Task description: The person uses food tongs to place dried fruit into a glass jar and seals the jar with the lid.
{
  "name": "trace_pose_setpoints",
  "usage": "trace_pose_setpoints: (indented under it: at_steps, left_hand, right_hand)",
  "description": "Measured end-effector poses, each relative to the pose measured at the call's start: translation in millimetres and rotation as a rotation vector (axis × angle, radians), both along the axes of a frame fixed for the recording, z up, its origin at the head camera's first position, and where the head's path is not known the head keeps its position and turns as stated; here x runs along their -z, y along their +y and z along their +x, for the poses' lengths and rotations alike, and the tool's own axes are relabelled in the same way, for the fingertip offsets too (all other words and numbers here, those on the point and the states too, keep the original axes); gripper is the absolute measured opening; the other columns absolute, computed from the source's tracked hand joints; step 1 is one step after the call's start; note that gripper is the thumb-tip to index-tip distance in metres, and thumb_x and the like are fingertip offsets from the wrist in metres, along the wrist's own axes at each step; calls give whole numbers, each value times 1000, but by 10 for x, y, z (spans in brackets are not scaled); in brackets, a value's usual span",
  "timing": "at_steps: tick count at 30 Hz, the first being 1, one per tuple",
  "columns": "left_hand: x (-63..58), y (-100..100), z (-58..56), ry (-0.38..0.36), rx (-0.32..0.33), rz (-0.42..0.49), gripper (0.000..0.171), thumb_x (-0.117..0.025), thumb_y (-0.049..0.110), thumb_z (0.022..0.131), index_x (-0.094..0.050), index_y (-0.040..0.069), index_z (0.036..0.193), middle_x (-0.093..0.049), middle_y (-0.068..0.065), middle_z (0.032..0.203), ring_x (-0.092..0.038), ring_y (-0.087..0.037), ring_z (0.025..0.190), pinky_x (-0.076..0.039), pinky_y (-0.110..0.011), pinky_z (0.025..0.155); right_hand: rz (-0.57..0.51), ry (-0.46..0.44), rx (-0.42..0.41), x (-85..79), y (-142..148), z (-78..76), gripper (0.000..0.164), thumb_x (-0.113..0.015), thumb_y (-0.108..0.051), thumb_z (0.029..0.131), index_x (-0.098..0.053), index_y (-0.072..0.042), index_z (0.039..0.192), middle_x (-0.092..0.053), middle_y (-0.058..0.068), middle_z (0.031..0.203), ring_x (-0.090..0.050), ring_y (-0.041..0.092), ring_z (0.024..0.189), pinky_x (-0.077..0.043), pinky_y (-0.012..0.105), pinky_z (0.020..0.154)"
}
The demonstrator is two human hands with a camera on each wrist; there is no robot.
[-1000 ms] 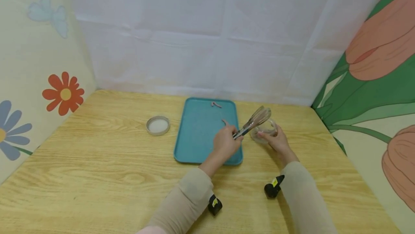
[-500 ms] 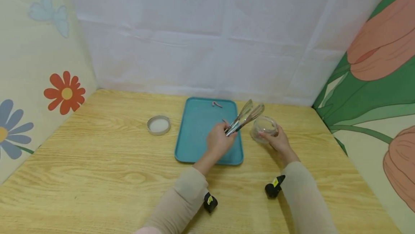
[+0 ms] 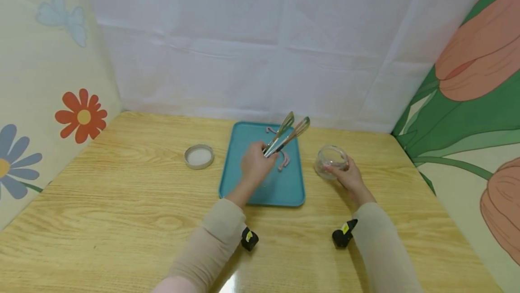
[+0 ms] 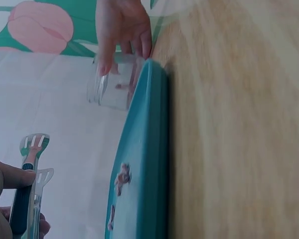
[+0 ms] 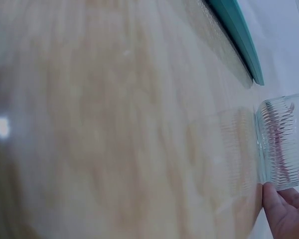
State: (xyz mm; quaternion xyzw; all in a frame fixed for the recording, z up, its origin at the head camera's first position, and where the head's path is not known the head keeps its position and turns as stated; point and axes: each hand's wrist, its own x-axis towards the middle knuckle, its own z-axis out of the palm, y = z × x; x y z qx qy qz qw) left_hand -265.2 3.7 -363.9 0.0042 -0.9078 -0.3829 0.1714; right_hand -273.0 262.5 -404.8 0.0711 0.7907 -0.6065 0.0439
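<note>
My left hand [image 3: 257, 166] grips a pair of metal tongs [image 3: 286, 137] above the blue tray [image 3: 243, 184]. The tongs' two slotted ends stand apart, with nothing between them. Curved pinkish strips [image 3: 286, 160] lie on the tray below, and another strip [image 3: 271, 129], partly covered by the tongs, is near its far edge. Right of the tray, my right hand [image 3: 350, 180] holds a clear glass jar [image 3: 331, 151], thumb and fingers around its side. In the right wrist view, something reddish shows in or through the jar's ribbed wall [image 5: 281, 134].
A round lid [image 3: 199, 156] with a pale inside lies left of the tray on the wooden table [image 3: 134, 220]. A white cloth [image 3: 227, 58] hangs behind the table. Flower-patterned panels [image 3: 483, 117] stand at both sides.
My left hand has moved the tongs left from the jar to over the tray, and their ends have spread apart. The right hand and jar have stayed in place.
</note>
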Motion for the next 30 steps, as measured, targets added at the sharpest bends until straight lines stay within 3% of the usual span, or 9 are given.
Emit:
trace_pose_setpoints:
  at_steps: [17,25,30]
  left_hand:
    - [-161,-376,-275,-133,-80,-103,30,-63,34,76,-59,7,88,-52,-4,74,-50,-19,61,-37,-35,50]
    - [-196,-492,-436,-165,-110,-158,27,-62,34,76,-53,9,73,-51,-5,71,-50,-21,61,-37,-36,48]
    - [-161,-531,-498,-164,-116,-196,27,-60,33,76,-52,8,73,-49,-7,73,-49,-23,64,-38,-38,50]
  right_hand:
    - [14,4,5,-24,-23,23,90,-66,-35,75,-7,-11,139,-25,20,132,-28,31,117,-28,44,91]
    - [5,27,18,-9,-20,3,87,-66,-32,75,-11,-9,138,-25,19,132,-28,30,118,-29,44,90]
    - [12,22,7,8,1,-8,91,-66,-36,74,-8,-9,138,-24,19,132,-27,31,118,-27,44,91]
